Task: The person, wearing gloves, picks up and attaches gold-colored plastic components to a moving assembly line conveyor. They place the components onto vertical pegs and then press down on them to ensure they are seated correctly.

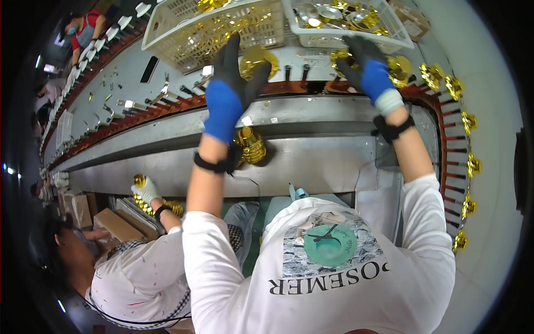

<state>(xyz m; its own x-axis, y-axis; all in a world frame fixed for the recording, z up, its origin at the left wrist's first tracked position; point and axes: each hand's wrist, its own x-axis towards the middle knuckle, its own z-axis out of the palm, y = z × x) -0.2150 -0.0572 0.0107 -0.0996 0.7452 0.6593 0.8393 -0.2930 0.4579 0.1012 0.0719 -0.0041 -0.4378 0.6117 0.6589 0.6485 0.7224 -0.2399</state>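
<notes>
My left hand, in a grey and blue glove, is raised over the conveyor with fingers stretched out and thumb apart. A shiny gold flared cup-like part shows beside its fingers and thumb; whether they touch cannot be seen. My right hand, gloved alike, is open at the conveyor's right bend. One gold part lies by its fingers and thumb, and another gold part is just right of the hand. Below my left hand, a stack of gold parts stands on the metal ledge.
Two pale plastic baskets, left and right, hold gold parts across the line. Dark-tipped spindles line the conveyor; gold parts ride its right side. At left a co-worker's gloved hand holds gold parts beside cardboard boxes.
</notes>
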